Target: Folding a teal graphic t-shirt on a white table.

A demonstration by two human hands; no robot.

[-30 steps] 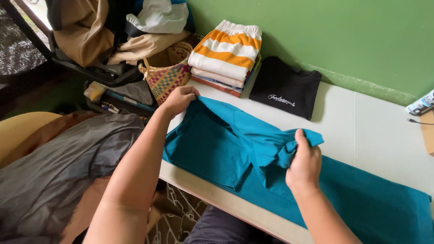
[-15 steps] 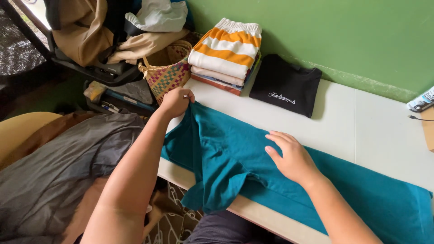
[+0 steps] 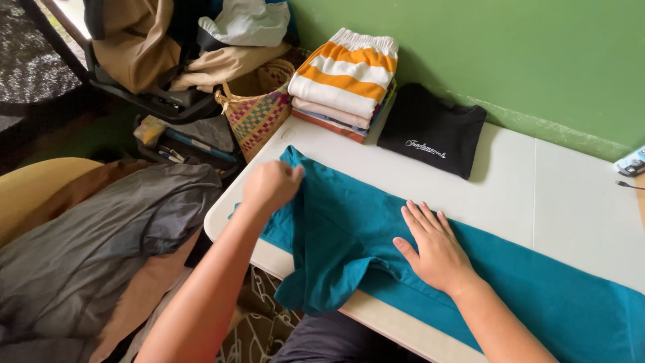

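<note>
- Below, the right hand (image 3: 437, 252) lies flat, fingers spread, pinning the teal shirt (image 3: 349, 222) against the white table (image 3: 537, 195).
- Left hand (image 3: 271, 186), blurred, curls over the shirt's edge; whether it grips cannot be told.

Left hand (image 3: 271, 186) motion-blurred, grip on the teal cloth (image 3: 349, 228) unclear. Cloth cut off at the right and bottom edges, one flap hanging below the table (image 3: 510, 181) edge. Small packet (image 3: 631, 162) clipped at right.
</note>
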